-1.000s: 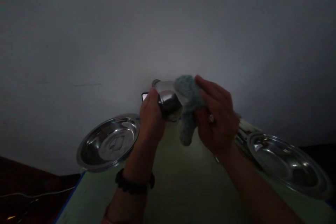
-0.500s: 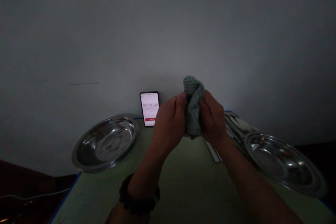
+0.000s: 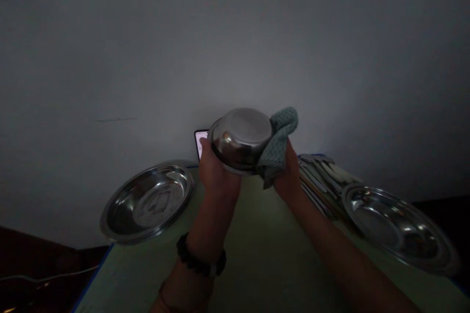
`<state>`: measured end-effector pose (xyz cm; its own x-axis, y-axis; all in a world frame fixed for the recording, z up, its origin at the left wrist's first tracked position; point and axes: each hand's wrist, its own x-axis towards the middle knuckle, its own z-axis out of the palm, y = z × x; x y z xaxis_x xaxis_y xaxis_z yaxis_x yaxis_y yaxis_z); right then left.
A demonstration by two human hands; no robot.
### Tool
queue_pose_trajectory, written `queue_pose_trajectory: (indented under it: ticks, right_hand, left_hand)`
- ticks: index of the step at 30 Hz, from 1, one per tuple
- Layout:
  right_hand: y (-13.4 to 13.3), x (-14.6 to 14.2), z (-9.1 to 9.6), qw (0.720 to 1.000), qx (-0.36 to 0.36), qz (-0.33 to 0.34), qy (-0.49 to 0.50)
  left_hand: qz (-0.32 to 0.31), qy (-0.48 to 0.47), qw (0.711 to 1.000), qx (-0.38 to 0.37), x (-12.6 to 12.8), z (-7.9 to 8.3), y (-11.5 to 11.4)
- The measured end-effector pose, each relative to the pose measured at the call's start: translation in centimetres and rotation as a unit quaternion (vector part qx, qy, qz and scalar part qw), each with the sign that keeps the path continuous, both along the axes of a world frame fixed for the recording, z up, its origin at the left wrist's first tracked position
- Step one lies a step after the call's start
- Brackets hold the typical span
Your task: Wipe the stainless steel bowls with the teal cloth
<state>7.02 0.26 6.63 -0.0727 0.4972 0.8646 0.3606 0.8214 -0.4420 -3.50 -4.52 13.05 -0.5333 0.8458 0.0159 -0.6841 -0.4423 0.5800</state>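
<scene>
A bracelet (image 3: 198, 260) of dark, round beads circles the left wrist. The left hand (image 3: 219, 173) curls around the rim of a smooth, shiny metal bowl (image 3: 237, 144), held bottom-up above the table (image 3: 257, 259); the right hand (image 3: 288, 178), fingers mostly hidden, presses a crumpled, nubbly grey-green cloth (image 3: 276, 151) to its side. Shallow, polished round dishes, a right dish (image 3: 385, 225) and a left dish (image 3: 127, 205), flank them, slim cutlery (image 3: 317, 181) beside the former. The tabletop is flat, dull green, blue-edged. Beyond stands a partly hidden phone (image 3: 199, 138), then a dim, plain grey wall (image 3: 235, 34).
</scene>
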Motion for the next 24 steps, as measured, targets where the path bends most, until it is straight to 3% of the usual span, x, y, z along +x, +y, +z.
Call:
queue_pose_trajectory:
  ticks: [5, 10, 12, 15, 19, 21, 24]
  right_hand:
    - [-3.2, -2.4, 0.4, 0.996, 0.004, -0.060, -0.070]
    - [-4.4, -2.0, 1.6, 0.989, 0.063, -0.073, -0.116]
    - [-4.6, -1.4, 2.4, 0.987, 0.061, -0.065, -0.133]
    - [-4.5, -0.5, 3.4, 0.986, 0.055, -0.038, -0.152]
    - [-3.3, 0.4, 3.7, 0.986, 0.027, 0.057, -0.158]
    - [-2.5, 0.6, 3.4, 0.990, 0.002, 0.054, -0.133]
    - [-1.4, 1.1, 3.2, 0.997, -0.048, -0.019, -0.052]
  left_hand:
    - [-0.004, 0.070, 0.997, -0.025, 0.1, 0.0, -0.3]
    - [0.030, 0.219, 0.972, -0.077, 0.6, -0.3, -1.0]
    - [0.044, 0.308, 0.946, -0.091, 0.6, -0.1, -1.5]
    - [0.010, 0.433, 0.896, -0.099, 0.0, 0.7, -2.3]
    - [-0.017, 0.572, 0.809, -0.133, -2.0, 1.6, -2.9]
    - [-0.016, 0.569, 0.806, -0.161, -3.2, 1.6, -3.0]
    - [0.037, 0.517, 0.832, -0.199, -4.5, 1.3, -2.6]
